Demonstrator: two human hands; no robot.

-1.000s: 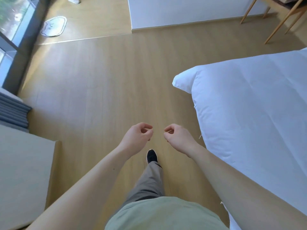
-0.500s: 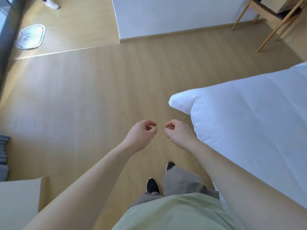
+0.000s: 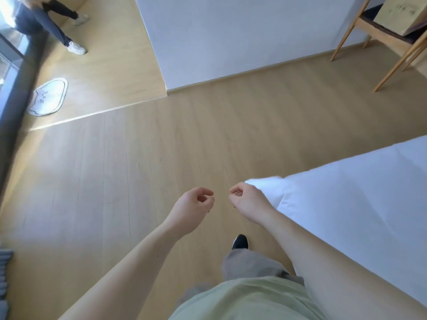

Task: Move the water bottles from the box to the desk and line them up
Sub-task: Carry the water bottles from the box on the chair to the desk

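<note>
No water bottles and no desk are in view. A cardboard box [image 3: 401,15] rests on a wooden chair [image 3: 379,31] at the top right. My left hand [image 3: 193,210] and my right hand [image 3: 248,202] hang side by side over the wooden floor, both loosely curled with nothing in them. My right hand is just in front of the corner of a white bed [image 3: 360,204]. One dark shoe [image 3: 240,241] shows below my hands.
A white wall corner [image 3: 208,42] juts out ahead. Another person's legs [image 3: 50,26] stand at the top left near a window. A cat-shaped mat [image 3: 48,97] lies on the floor there. Grey folded fabric [image 3: 4,273] sits at the lower left edge.
I have walked forward along the bed. The chair and box, the mat and the other person's legs came further into view. The pale surface at lower left dropped out. Both hands stay curled.
</note>
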